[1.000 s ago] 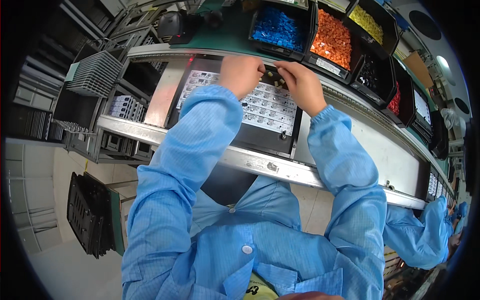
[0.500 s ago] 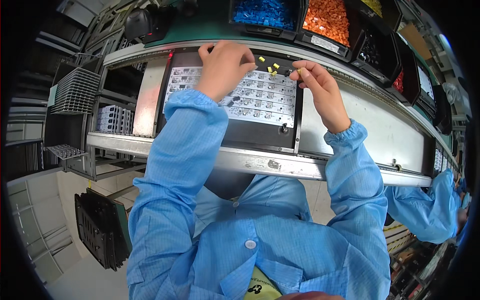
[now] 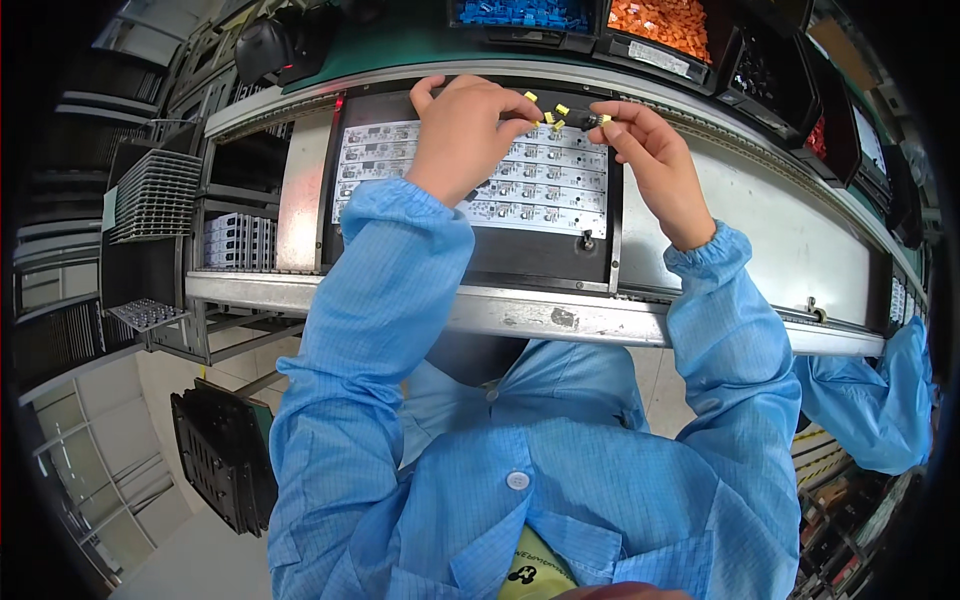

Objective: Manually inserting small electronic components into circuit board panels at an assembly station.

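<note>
A black fixture [image 3: 460,262] holds a panel of white circuit boards [image 3: 545,212] in parallel strips. Several small yellow components [image 3: 562,110] lie loose along its far edge. My left hand [image 3: 465,135] is over the boards' far left part, thumb and forefinger closed at a yellow speck that looks like one of these components. Between the thumb and fingers of my right hand [image 3: 655,160] is another yellow component [image 3: 604,120], above the fixture's far right corner. The left hand hides part of the boards.
Beyond the rail stand black bins of blue parts [image 3: 525,14], orange parts [image 3: 660,28] and black parts. A metal plate [image 3: 745,225] extends right of the fixture. Racks of boards [image 3: 155,195] stand at the left. Another person's blue sleeve [image 3: 865,410] shows at the right.
The whole view has shifted slightly. My left hand has moved right toward the loose yellow components, and its thumb and forefinger have come together. My right hand still holds its yellow component.
</note>
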Tool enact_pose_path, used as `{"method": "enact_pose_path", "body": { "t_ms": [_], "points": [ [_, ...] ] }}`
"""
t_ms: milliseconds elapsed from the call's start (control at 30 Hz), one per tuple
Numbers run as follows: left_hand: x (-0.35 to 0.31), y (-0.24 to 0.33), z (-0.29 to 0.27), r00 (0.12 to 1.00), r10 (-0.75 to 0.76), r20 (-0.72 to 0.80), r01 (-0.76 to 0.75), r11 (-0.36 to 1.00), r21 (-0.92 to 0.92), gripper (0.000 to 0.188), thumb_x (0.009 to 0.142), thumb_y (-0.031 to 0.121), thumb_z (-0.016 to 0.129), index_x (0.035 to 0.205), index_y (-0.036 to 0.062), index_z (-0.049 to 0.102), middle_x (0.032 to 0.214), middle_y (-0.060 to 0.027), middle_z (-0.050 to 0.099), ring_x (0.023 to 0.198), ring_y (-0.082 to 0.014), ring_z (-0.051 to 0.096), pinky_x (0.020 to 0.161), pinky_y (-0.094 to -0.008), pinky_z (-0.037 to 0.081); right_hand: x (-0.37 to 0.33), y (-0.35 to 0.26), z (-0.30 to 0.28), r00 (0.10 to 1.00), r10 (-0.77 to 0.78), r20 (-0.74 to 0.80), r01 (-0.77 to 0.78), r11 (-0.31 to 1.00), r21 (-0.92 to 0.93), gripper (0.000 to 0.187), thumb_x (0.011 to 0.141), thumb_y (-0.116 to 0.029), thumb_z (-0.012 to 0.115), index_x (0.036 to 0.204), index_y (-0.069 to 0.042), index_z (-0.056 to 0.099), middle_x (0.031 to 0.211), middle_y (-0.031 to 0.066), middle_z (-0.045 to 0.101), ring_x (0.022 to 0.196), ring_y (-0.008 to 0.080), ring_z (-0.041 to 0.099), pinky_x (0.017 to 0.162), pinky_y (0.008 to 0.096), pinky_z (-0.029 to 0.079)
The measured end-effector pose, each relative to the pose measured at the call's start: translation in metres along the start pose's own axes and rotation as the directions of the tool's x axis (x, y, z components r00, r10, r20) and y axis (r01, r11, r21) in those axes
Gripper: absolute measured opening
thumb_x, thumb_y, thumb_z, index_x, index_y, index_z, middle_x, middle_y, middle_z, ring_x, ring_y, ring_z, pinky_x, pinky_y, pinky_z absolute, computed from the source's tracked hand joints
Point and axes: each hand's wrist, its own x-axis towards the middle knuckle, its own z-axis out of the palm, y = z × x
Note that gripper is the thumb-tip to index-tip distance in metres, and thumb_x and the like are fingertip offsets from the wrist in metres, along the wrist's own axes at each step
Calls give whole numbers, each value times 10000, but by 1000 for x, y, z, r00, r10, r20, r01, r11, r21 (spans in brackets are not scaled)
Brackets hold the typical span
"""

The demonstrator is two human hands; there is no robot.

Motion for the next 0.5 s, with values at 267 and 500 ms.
{"method": "enact_pose_path", "body": {
  "t_ms": [267,500],
  "points": [
    [0,5,2,999,25,-22,-24,998,60,51,883,152,762,883,186,800,877,37,760,1017,-161,645,1102,-534,247,2,7,2,1000,17,11,-17,1000,22,319,1064,-179,589,1338,-23,640,1083,58,733,1097,119,651,1059,292,464],
    [-2,3,4,997,78,-25,-76,995,70,61,896,164,752,903,178,811,907,36,768,1037,-174,648,1100,-537,252,1,9,5,1000,11,11,-11,1000,-20,313,1061,-170,590,1328,-18,651,1094,58,728,1094,118,658,1031,273,485]
  ]
}}
